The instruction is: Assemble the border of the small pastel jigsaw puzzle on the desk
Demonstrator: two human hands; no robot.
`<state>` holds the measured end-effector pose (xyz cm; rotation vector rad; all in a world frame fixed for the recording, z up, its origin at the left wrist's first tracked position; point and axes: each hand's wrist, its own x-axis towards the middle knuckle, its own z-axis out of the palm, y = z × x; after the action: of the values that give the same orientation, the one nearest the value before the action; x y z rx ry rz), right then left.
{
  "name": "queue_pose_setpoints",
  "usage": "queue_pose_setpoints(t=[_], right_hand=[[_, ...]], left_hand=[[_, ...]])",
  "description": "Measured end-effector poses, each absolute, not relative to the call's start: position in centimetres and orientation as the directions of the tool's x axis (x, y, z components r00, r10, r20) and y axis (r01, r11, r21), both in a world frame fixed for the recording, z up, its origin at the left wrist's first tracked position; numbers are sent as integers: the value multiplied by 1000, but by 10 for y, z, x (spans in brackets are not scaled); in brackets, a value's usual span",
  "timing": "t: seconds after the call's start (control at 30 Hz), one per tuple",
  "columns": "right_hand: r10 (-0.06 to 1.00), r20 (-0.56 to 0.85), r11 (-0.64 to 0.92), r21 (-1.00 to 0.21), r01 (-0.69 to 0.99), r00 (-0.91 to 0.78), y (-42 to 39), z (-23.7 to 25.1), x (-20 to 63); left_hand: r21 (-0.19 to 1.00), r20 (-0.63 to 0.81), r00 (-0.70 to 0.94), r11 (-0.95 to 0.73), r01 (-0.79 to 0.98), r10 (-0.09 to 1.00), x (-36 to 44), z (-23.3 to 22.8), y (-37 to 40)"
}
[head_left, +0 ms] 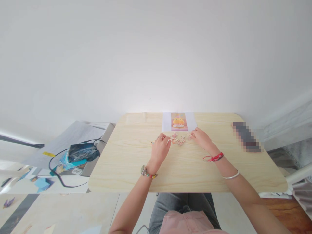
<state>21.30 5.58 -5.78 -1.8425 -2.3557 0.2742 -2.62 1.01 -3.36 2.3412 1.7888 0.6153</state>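
Against a white wall, a pale wooden table bears puzzle pieces.

Both hands rest on the table at the puzzle pieces: left hand left of them, right hand right, reference picture just beyond.

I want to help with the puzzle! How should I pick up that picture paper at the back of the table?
Take the picture sheet by a bare white side margin, sliding fingers in from its right or left edge. It lies flat on the table, and the puzzle pieces and both hands crowd its near edge.
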Motion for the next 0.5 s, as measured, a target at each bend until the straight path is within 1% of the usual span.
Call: queue_pose_setpoints(t=[0.13,0.27,0.33,0.4,0.5], right_hand=[[971,-5,231,-225,946,-239,53,-58,209],[978,54,209,-306,929,-202,50,-55,210],[973,112,227,-369,901,-200,44,-52,211],[960,200,268,-429,863,-198,34,-49,209],[908,351,384,-480,788,-229,15,-45,201]], left_hand=[[359,205,248,-309,881,947,-8,-33,13],[376,194,291,-345,860,937,4,-37,11],[389,194,310,-363,846,931,9,-40,9],[408,199,323,-378,831,925,13,-44,8],[442,210,335,-395,805,918,16,-48,8]])
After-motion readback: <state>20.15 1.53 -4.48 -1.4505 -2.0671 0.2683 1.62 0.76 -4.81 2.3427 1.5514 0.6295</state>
